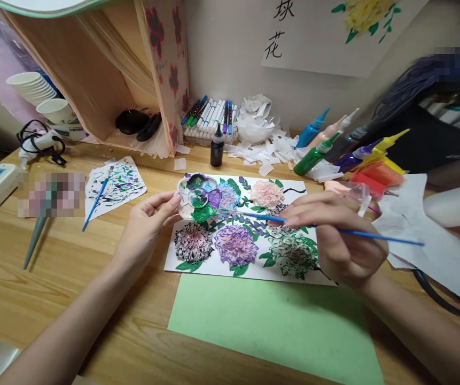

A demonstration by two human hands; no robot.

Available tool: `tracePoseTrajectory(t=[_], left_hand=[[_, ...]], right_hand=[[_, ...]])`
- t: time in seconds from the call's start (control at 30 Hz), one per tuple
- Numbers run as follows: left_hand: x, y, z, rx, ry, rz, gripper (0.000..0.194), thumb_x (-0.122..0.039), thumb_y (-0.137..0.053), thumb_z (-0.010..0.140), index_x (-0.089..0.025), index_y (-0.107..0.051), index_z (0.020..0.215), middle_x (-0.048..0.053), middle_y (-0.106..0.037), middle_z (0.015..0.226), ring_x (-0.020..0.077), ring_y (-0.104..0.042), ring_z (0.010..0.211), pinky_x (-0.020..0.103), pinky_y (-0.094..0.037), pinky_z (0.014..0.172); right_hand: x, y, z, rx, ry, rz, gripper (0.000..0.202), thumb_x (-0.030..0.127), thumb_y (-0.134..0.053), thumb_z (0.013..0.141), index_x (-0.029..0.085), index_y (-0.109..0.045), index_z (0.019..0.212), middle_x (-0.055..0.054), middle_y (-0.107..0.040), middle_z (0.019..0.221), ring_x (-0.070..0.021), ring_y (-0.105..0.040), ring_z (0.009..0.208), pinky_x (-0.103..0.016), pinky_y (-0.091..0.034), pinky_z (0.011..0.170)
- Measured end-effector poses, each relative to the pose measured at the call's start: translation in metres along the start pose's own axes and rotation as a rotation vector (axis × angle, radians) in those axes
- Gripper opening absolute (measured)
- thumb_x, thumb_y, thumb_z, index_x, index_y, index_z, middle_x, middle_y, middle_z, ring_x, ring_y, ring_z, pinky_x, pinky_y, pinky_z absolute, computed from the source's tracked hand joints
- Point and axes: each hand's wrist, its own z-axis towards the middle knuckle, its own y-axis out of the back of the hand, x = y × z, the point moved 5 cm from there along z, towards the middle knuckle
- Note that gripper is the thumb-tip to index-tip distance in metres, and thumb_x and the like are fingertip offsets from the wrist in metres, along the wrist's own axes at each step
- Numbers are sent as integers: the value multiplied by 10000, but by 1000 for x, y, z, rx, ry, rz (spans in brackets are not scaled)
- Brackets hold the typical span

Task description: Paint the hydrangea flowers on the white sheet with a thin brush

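My left hand (149, 216) grips the rim of a small round paint palette (201, 199) with black, blue, purple and green paint in its wells. The palette is held over the upper left of a white sheet (221, 271) covered in ruffled flowers. Between the fingers of my right hand (342, 235) is a thin blue paintbrush (377, 236), its tip pointing left near the palette's right side. A purple-edged flower (235, 245) and a green-edged flower (294, 254) show on the sheet. My right hand hides part of the sheet's right side.
Green paper (270, 326) lies under the sheet. A black paint bottle (217, 147) stands behind it, beside markers (211, 117) and white paper scraps (257, 152). Paint bottles (316, 152) lean at the right. Another brush (97, 200) rests on a paint-smeared paper (127, 187) at left.
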Motion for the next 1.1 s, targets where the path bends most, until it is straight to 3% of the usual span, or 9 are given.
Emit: tracePoseTrajectory(t=[0.13,0.4,0.53,0.67,0.73,0.93,1.1], left_hand=[[1,-2,-1,8,3,-5,309,-364,-747,711,-174,-716,953,65,-725,946,139,-668,808,221,-544,752],[3,-5,-3,29,27,-14,312,-393,-762,681,-188,-727,913,62,-732,925,146,-673,811,222,-540,750],[3,-4,-2,17,25,-20,313,-393,-769,672,-196,-731,913,62,-735,924,149,-678,809,231,-541,759],[0,0,-1,-10,14,-11,340,-390,-773,666,-182,-728,931,72,-734,931,158,-679,823,231,-543,751],[0,3,0,-25,14,-10,334,-390,-775,663,-178,-729,918,70,-734,926,151,-677,822,220,-540,752],[1,10,3,-83,5,-31,262,-344,-784,660,-206,-725,876,33,-731,885,116,-666,762,184,-542,705],[0,8,3,-81,15,-33,257,-344,-780,664,-212,-726,877,37,-729,889,130,-669,785,195,-549,721]], right_hand=[[13,-11,2,152,150,16,282,139,-430,895,227,-598,1103,-48,-698,931,-187,-605,921,-325,-521,755],[7,-28,3,276,113,-13,314,116,-457,878,230,-573,1147,-53,-699,980,-184,-596,944,-321,-519,798],[9,-17,1,190,99,-21,309,153,-425,891,271,-592,1122,-45,-701,934,-204,-607,908,-352,-516,753],[-4,3,-2,-118,-36,-92,281,185,-399,893,317,-634,975,-30,-681,837,-240,-601,847,-425,-473,777],[-13,7,-3,-189,-84,-152,263,185,-406,885,309,-637,873,-24,-657,778,-237,-589,801,-424,-458,759],[-35,0,0,-6,-132,-230,218,144,-431,851,240,-609,768,-18,-603,725,-189,-548,747,-360,-437,689],[-41,-3,-3,22,-151,-232,205,128,-448,838,242,-604,769,-15,-624,739,-193,-548,768,-358,-432,697]])
